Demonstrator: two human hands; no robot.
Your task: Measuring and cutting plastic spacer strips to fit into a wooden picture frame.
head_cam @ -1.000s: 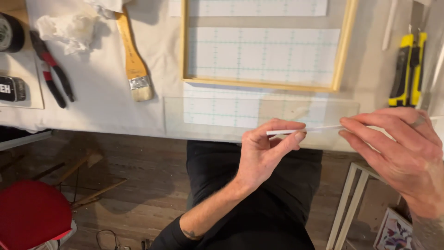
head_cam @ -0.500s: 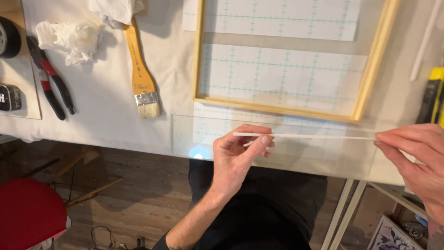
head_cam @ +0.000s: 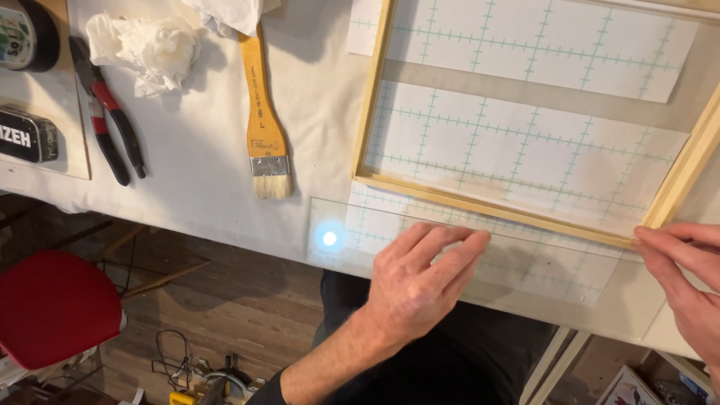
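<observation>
Head view, looking down: left hand (head_cam: 420, 281) lies palm down, fingers (head_cam: 442, 244) stretched out almost straight and close together, flat on a clear thin rectangular sheet of glass or plastic (head_cam: 525, 274). No grip, nothing pinched; the fingertips just press on the sheet's top face near its far edge. Left forearm runs up from bottom centre, angled to the upper right, dark sleeve at the wrist end.

Right hand (head_cam: 686, 285) enters from the right frame edge, partly cut off. Its fingers (head_cam: 664, 236) are extended and slightly curled, tips touching the corner of the light wooden rectangular frame (head_cam: 367, 112) where it meets the clear sheet. Cannot tell whether anything is held under that hand.

Clear sheet lies flat at the near edge of the white cloth-covered surface (head_cam: 202, 172), hanging partly over it, just in front of the frame's near rail. Bright spot of reflected light on its left corner. White paper with a green grid of crosses (head_cam: 525, 142) lies under frame and sheet.

Left of the frame: wooden-handled flat paintbrush with metal ferrule (head_cam: 262, 112), bristles toward the person. Further left, red-and-black-handled pliers (head_cam: 109, 112), crumpled white tissue (head_cam: 146, 49), a small black tin (head_cam: 26, 135). Red chair seat (head_cam: 52, 307) on the wood floor below.
</observation>
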